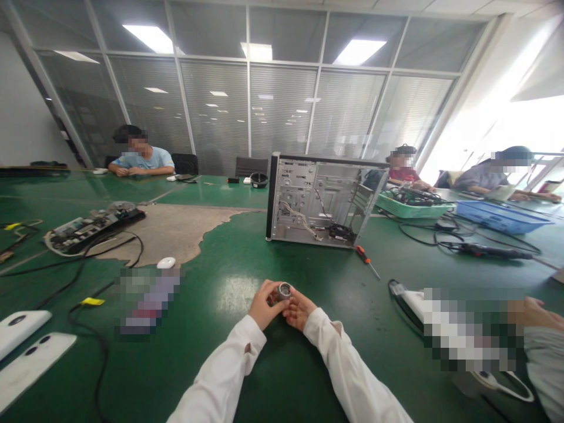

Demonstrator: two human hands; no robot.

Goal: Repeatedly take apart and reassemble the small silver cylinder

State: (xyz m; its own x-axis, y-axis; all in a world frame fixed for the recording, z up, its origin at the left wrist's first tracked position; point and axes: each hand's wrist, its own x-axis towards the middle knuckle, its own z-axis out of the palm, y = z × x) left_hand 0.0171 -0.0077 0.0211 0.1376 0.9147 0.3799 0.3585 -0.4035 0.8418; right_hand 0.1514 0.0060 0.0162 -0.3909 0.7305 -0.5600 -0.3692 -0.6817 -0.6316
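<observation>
Just above the green table (207,364), my left hand (265,304) is closed around a small round metal cylinder (284,290). Its open end faces up and shows a darker inside with fine detail I cannot make out. My right hand (300,309) closes on the same piece from the other side, fingers curled beneath it. Beyond both hands stands an opened computer case (319,200), its side panel off, with loose wires and a black part at its bottom. A screwdriver (366,260) with an orange and black handle lies by the case's near right corner.
At left lie an opened power strip (94,226), black cables, white phones (35,367) and a white mouse (166,262). A green basket (412,207) of cables and a blue basket (502,216) stand at right. Another person's hand (540,314) is at the right edge; several people sit around.
</observation>
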